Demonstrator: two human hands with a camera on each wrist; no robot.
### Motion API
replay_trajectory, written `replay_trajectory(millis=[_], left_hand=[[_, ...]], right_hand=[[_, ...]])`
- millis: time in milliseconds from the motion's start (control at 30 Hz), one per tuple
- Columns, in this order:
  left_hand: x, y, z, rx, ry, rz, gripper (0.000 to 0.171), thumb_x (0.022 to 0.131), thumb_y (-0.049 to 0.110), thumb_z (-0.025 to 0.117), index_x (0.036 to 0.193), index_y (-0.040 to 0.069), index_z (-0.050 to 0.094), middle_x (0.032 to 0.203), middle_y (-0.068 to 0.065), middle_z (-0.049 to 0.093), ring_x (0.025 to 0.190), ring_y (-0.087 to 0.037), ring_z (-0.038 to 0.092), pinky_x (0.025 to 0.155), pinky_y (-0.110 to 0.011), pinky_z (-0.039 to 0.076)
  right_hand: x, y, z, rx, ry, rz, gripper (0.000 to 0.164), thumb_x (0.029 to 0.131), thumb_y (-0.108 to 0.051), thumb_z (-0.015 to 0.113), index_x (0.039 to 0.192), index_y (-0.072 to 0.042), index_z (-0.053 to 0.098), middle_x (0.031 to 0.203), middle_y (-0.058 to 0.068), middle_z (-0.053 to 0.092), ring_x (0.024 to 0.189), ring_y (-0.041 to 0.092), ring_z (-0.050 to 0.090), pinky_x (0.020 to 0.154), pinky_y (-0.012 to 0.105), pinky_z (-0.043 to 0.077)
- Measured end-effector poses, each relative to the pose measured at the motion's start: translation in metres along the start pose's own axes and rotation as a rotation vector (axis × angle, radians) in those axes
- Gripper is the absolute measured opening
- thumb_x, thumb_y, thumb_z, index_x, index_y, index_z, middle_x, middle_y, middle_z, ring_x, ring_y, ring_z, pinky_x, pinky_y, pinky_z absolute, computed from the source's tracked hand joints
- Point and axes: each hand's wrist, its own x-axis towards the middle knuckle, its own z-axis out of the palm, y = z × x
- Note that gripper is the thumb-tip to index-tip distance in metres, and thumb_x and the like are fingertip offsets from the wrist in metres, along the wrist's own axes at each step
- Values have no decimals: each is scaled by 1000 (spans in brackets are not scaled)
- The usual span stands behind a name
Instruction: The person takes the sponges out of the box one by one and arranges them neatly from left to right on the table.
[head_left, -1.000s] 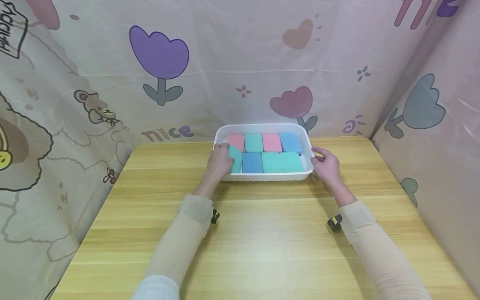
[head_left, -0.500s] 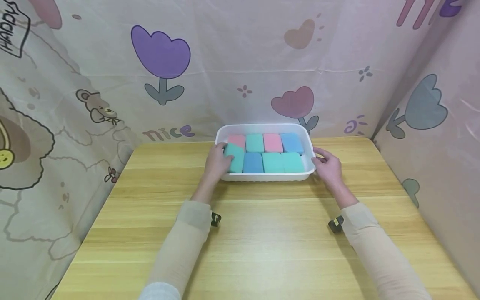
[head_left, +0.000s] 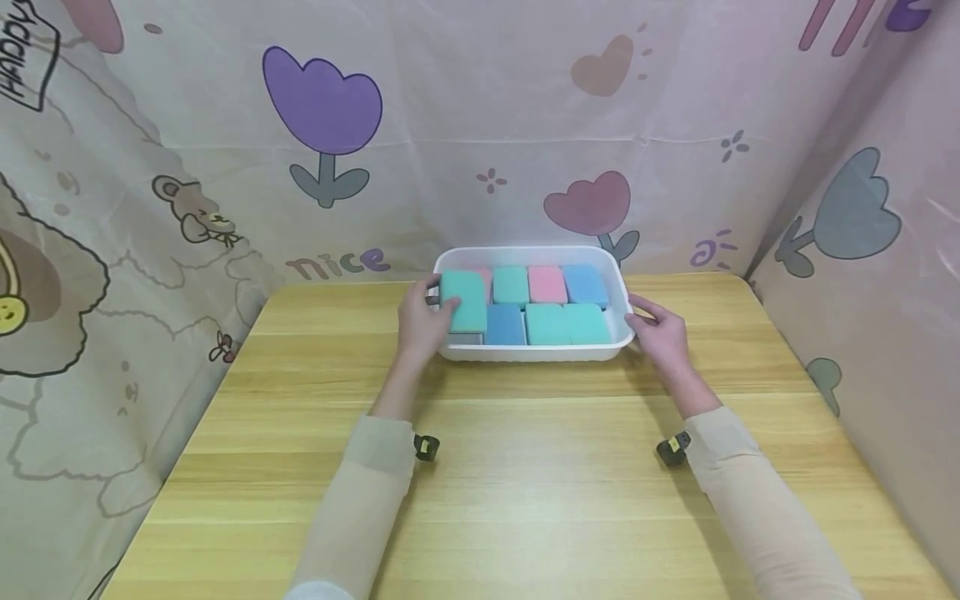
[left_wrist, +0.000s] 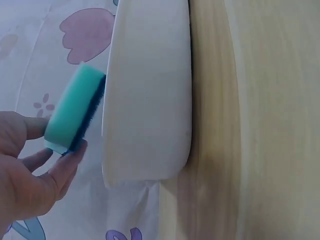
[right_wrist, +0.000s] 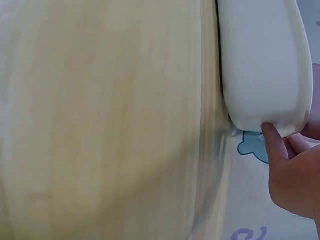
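In the head view a white plastic tray (head_left: 534,354) stands near the back of the table, with sponges in two rows. Over its left end my left hand (head_left: 420,323) pinches a green sponge (head_left: 465,300), raised above the others. The left wrist view shows this sponge's dark scouring layer (left_wrist: 90,117) and the fingers around its end. At the tray's right end my right hand (head_left: 663,337) holds the rim between thumb and fingers. One fingertip (right_wrist: 268,129) presses the outer wall in the right wrist view. The lifted sponge partly covers a pink sponge (head_left: 487,283).
Blue sponges (head_left: 506,325), a pink sponge (head_left: 547,285) and green sponges (head_left: 567,323) sit in the tray. Behind the wooden table (head_left: 525,483) hangs a printed cloth (head_left: 450,108), close to the tray's back rim. Similar cloth covers both sides.
The left hand has lifted the green sponge up from the front left of the tray, tilted at first and now level, and shifted slightly left. The right hand stays at the rim.
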Motion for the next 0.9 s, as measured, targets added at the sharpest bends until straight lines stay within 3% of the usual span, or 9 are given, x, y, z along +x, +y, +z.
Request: replay_trajectory(millis=[167,367,633,900], left_hand=[[-10,-4,-12,-136,51,-15,57,97,14,74,148,4,51,151,-13,53,124,-30,62,93,-40,61],[-23,-9,-31,-196,96,-31,56,98,15,73,148,4,52,150,-13,55,124,-31,62,96,-42,60],[-39,-14,-54,-221,120,-70,56,99,15,73,149,5,51,152,-10,53,126,-29,60,98,-40,59],[-53,-21,-72,-209,139,-64,54,99,13,72,148,6,52,151,-9,54,124,-27,60,94,-32,60]], right_hand=[[-1,-2,0,-13,0,1,49,105,-15,62,152,-8,52,147,26,55,135,37,57,92,21,57],[-2,-1,0,-15,-6,2,49,105,-16,61,153,-7,51,148,26,54,135,37,57,90,19,57],[-3,0,-1,-33,-11,-1,50,105,-18,61,153,-8,50,148,26,55,135,37,57,92,21,57],[-3,-2,-2,-55,-14,15,51,106,-20,61,154,-11,50,152,23,52,136,36,56,94,22,56]])
